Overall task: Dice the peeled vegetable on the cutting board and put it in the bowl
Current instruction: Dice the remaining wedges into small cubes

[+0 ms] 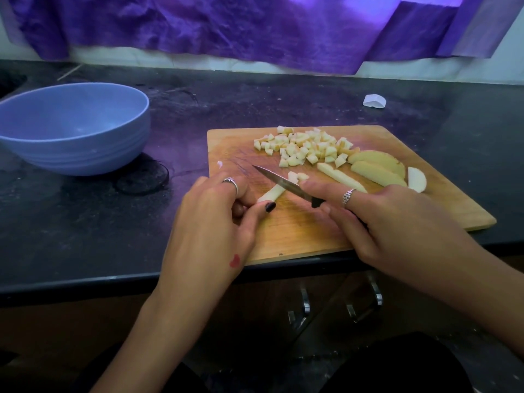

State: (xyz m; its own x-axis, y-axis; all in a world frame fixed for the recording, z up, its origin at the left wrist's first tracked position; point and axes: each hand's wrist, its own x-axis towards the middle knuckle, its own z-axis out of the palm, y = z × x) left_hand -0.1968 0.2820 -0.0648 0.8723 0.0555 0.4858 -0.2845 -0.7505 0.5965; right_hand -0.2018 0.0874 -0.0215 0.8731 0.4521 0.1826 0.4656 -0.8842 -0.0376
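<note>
A wooden cutting board (312, 236) lies on the dark counter. My left hand (215, 217) pinches a pale vegetable strip (270, 194) near the board's left side. My right hand (388, 222) grips a small black-handled knife (280, 181), forefinger along its back, with the blade across the strip's far end. Two small cut cubes (296, 176) lie just past the blade. A heap of diced pieces (306, 146) sits at the board's far side. Another strip (340, 177) and several slices (377, 168) lie at the right. The blue bowl (73, 129) stands empty at the left.
A small white scrap (374, 101) lies on the counter (85, 222) behind the board. Purple cloth (226, 26) hangs along the back wall. Drawer handles (304, 304) show below the counter's front edge, which the board slightly overhangs.
</note>
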